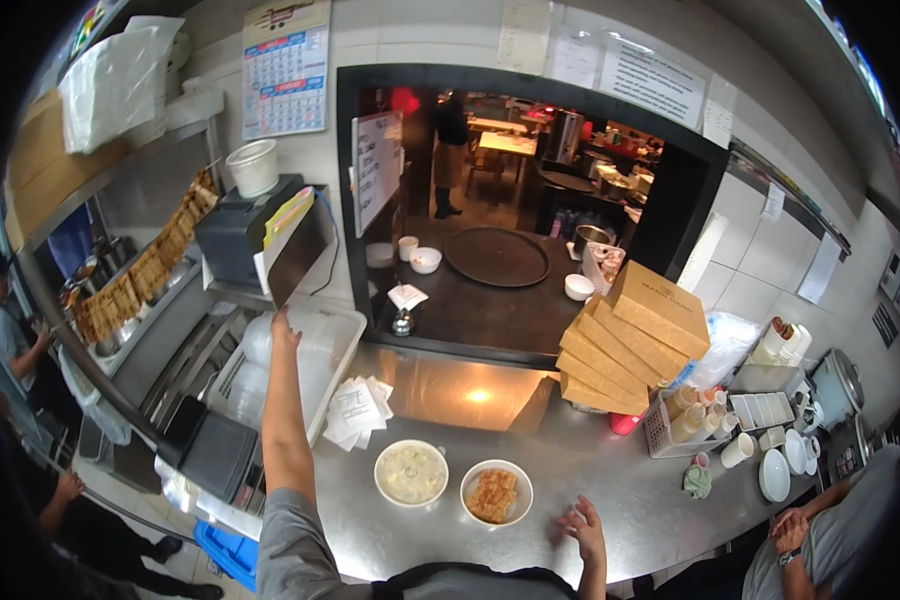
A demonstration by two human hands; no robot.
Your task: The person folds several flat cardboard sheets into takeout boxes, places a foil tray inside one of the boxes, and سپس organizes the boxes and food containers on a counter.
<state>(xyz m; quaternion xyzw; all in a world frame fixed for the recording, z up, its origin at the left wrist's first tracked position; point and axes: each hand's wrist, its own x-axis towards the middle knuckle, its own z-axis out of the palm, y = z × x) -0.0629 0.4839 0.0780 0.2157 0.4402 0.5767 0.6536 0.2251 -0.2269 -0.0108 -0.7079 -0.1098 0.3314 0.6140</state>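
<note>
My left arm reaches forward past the clear plastic lids, and my left hand (284, 324) is closed at the lower corner of a dark flat board (297, 255). White and yellow papers (288, 222) show along the board's edge. My right hand (582, 528) hovers over the steel counter (400, 560) with its fingers apart, holding nothing. To its left stands a white bowl (528, 508) with browned, crisp-looking food (494, 495). Farther left is another white bowl (379, 478) of pale soup or porridge with green bits. Small paper slips (358, 412) lie behind that bowl.
Stacked brown cardboard boxes (630, 335) lean at the pass window's right. A basket of sauce bottles (685, 420) and white dishes (774, 475) stand along the right. A round dark tray (497, 257) lies beyond the opening. Another person's clasped hands (790, 530) show at lower right.
</note>
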